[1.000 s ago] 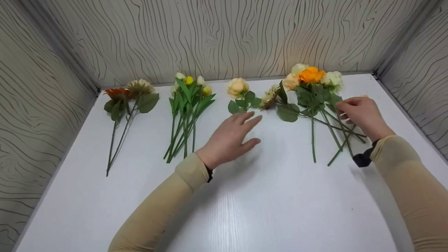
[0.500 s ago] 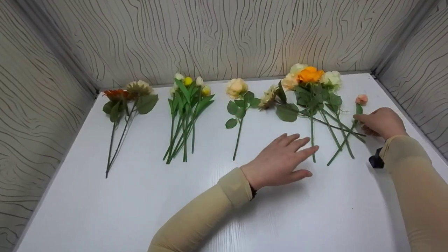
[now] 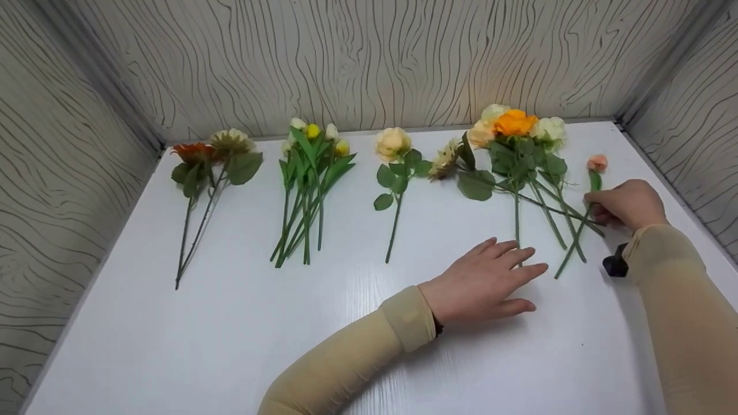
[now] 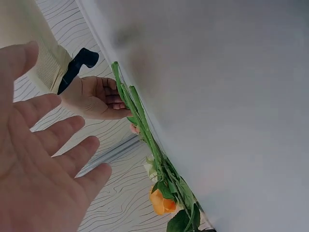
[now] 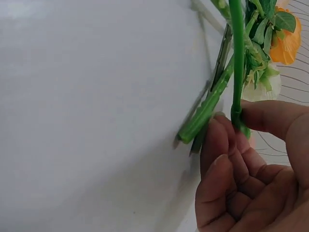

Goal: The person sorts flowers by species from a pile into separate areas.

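- Pink flower: at the right end of the row on the white table, its head pointing to the back wall, its stem in the right hand.
- Far left: a rust-orange flower and a cream flower lie side by side, stems meeting at the near end.
- Next, a bundle of white and yellow tulips, stems overlapping.
- Then a single peach rose with green leaves, apart from the tulips.
- Right of it, a cream daisy-like bloom lies sideways, its stem running across under the next group.
- Left hand: fingers spread apart, holding nothing, over the near end of a green stem.
- Above that hand, an orange rose sits among pale blooms, their stems crossing.
- Right hand: thumb and fingers pinch the pink flower's stem below its head; the stem slants near-left across another.
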Motion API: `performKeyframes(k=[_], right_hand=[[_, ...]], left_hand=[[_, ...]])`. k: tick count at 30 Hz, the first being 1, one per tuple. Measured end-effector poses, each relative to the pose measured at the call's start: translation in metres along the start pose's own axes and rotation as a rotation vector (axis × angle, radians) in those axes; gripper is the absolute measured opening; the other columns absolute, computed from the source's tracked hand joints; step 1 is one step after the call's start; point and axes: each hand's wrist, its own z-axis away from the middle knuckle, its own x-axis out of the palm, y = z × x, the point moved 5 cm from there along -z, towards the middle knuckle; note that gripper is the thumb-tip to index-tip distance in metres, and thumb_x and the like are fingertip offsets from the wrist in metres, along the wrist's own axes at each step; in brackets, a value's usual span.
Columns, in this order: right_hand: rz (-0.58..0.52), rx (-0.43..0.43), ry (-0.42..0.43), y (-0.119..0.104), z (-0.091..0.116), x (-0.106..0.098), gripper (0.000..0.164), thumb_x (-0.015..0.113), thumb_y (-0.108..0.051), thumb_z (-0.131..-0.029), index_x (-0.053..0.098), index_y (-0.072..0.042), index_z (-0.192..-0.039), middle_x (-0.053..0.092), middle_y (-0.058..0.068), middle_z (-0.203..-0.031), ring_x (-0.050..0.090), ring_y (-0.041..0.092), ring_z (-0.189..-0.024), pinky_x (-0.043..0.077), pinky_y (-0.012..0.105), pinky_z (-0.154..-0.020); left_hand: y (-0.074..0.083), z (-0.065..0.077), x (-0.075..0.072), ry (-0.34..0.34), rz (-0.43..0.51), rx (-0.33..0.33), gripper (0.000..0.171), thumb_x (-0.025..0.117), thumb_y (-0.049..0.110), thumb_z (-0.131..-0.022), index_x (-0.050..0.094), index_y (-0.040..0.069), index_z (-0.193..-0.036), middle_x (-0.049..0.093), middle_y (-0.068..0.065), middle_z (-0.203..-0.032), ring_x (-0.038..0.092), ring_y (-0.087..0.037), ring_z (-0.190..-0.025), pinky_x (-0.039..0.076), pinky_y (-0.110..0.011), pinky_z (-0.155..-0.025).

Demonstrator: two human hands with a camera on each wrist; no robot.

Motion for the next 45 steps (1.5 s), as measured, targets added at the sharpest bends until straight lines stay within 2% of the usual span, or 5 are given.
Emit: performKeyframes(k=[6, 13, 24, 31, 45], right_hand=[[-0.170, 0.002, 0.087, 0.000, 0.003, -0.015, 0.042, 0.067, -0.037, -0.098, 0.066, 0.004, -0.109, 0.070, -0.003, -0.073, 0.070, 0.011, -0.069, 0.060, 0.030, -0.068], [-0.428, -0.153, 0.146, -0.035, 0.018, -0.007, 0.037, 0.071, -0.042, -0.095, 0.068, -0.009, -0.111, 0.070, -0.005, -0.087, 0.068, 0.009, -0.078, 0.059, 0.023, -0.072], [-0.664, -0.376, -0.002, -0.147, 0.069, 0.098, 0.051, 0.078, -0.039, -0.091, 0.065, 0.002, -0.117, 0.071, 0.014, -0.098, 0.068, 0.020, -0.078, 0.061, 0.029, -0.071], [-0.724, -0.495, -0.052, -0.173, 0.087, 0.143, 0.045, 0.077, -0.036, -0.093, 0.066, 0.003, -0.111, 0.071, 0.014, -0.090, 0.068, 0.022, -0.074, 0.061, 0.031, -0.071], [-0.895, -0.442, -0.209, -0.175, 0.093, 0.156, 0.040, 0.076, -0.029, -0.095, 0.064, 0.004, -0.115, 0.072, 0.013, -0.095, 0.067, 0.022, -0.078, 0.061, 0.032, -0.075]], left_hand=[[-0.014, 0.005, -0.005, 0.046, 0.103, -0.021, 0.061, 0.043, 0.055, -0.107, 0.036, 0.026, -0.160, 0.036, 0.002, -0.163, 0.027, -0.017, -0.151, 0.018, -0.035, -0.124], [-0.045, 0.024, -0.018, 0.225, 0.371, -0.144, 0.046, 0.050, 0.040, -0.108, 0.056, 0.018, -0.148, 0.056, 0.004, -0.147, 0.048, -0.011, -0.138, 0.032, -0.023, -0.115], [-0.100, 0.066, -0.020, 0.381, 1.050, -0.484, 0.033, 0.066, 0.033, -0.102, 0.072, 0.016, -0.130, 0.070, 0.014, -0.116, 0.065, 0.000, -0.101, 0.053, -0.024, -0.087], [-0.105, 0.069, -0.010, 0.372, 1.192, -0.534, 0.027, 0.072, 0.026, -0.098, 0.074, 0.012, -0.121, 0.073, 0.012, -0.096, 0.069, -0.009, -0.085, 0.056, -0.027, -0.075], [-0.110, 0.073, -0.005, 0.378, 1.306, -0.585, 0.014, 0.072, 0.013, -0.097, 0.073, 0.007, -0.109, 0.072, 0.001, -0.092, 0.071, -0.015, -0.079, 0.060, -0.030, -0.073]])
